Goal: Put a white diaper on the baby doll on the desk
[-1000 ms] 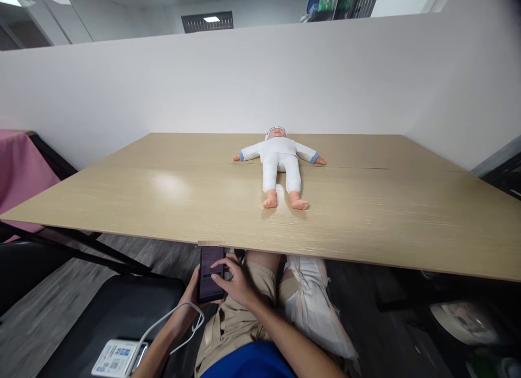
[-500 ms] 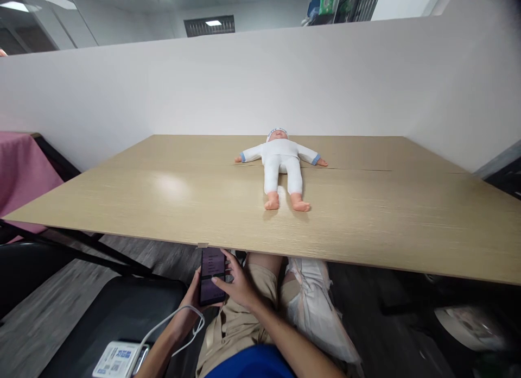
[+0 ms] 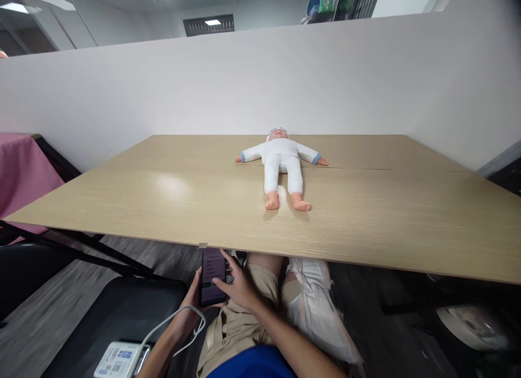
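Near the table's (image 3: 122, 204) edge, the left hand (image 3: 194, 292) clasps a phone (image 3: 213, 275), best kept steady for light taps by the right hand (image 3: 239, 287), its fingers spread.

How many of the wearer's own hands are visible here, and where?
2. The left hand holds the phone below the table edge, partly hidden behind it; the right hand is at the phone's right side, thumb over the screen.

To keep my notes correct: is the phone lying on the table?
No, the left hand holds the phone clear of the table.
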{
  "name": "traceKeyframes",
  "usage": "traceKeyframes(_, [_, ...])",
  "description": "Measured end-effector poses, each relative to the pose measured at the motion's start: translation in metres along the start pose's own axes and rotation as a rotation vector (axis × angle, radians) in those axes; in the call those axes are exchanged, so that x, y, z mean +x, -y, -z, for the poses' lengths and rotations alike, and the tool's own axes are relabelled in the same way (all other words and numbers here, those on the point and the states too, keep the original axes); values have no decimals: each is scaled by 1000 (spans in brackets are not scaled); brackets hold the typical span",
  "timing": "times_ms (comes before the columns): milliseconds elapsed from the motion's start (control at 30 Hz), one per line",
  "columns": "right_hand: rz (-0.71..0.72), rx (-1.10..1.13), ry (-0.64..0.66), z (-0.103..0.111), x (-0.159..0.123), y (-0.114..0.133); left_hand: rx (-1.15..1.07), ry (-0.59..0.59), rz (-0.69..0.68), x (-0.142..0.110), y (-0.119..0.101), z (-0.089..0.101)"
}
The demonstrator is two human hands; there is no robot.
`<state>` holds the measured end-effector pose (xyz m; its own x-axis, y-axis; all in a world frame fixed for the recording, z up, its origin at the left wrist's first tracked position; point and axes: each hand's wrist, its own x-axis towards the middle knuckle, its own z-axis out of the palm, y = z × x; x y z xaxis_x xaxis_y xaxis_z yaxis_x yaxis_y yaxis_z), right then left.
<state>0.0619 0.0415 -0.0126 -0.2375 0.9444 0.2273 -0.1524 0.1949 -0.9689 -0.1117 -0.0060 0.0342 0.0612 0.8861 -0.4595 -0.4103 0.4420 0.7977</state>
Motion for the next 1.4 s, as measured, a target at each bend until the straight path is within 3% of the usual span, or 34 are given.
traceKeyframes(367, [-23, 42, 18, -2, -1, -9, 63, 28, -4, -2, -4, -5])
traceKeyframes(667, [-5, 48, 37, 0, -1, -3, 16, 37, -12, 8, 4, 9])
traceKeyframes(1400, [-23, 63, 35, 3, 0, 16, 13, 25, 17, -8, -10, -15])
